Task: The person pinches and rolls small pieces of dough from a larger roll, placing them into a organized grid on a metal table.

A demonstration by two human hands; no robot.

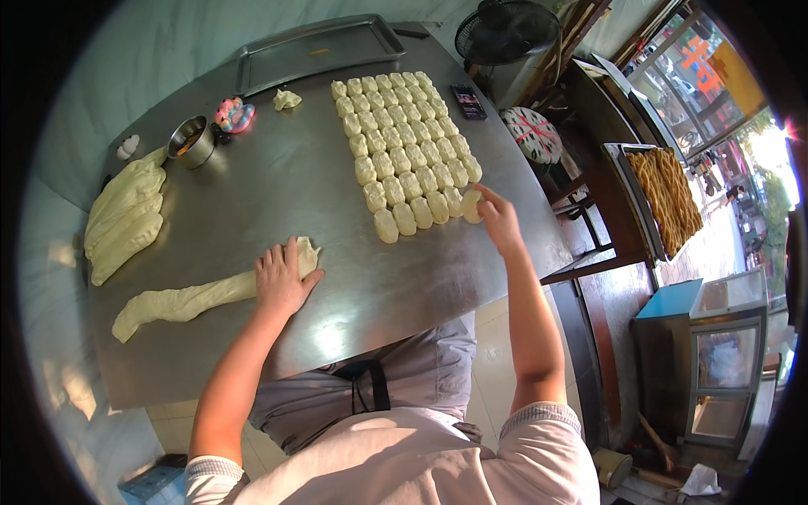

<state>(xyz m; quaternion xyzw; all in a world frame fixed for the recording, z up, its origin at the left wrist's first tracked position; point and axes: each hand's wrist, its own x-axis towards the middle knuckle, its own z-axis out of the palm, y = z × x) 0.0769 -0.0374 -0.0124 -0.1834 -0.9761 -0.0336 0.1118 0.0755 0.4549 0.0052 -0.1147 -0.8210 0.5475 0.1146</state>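
A long rope of dough (189, 299) lies on the steel table (278, 183). Over its right end rests my left hand (284, 281), fingers wrapped on the dough near its torn tip. My right hand (497, 213) holds a small dough piece (472, 206) between thumb and fingers, at the right end of the nearest row. Beside it, closely set rows of dough pieces (404, 151) form a block on the table. Larger folded dough lengths (129, 211) lie at the far left, and a small dough scrap (287, 100) sits towards the back.
A metal tray (322, 53) stands at the table's back edge. A steel pot (191, 141), a colourful toy-like object (234, 115) and a phone (468, 101) are on the table. A black fan (508, 31) stands behind. To the right is a tray of twisted brown pastries (663, 199).
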